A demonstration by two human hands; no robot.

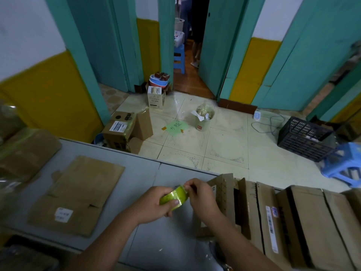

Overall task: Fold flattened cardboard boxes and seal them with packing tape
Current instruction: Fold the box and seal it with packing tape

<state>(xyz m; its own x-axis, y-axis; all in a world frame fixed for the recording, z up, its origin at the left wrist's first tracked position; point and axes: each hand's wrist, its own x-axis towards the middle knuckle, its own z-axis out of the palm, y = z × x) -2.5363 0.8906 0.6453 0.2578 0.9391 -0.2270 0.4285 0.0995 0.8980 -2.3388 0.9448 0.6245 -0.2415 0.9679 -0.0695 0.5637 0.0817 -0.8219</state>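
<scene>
Left grip (154,205) cradles tape roll (174,198), right hand (201,194) pinching edge

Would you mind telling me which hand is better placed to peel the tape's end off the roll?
Right. The right hand has its fingertips pinching at the top rim of the tape roll, while the left hand is wrapped round the roll, steadying it.
</scene>
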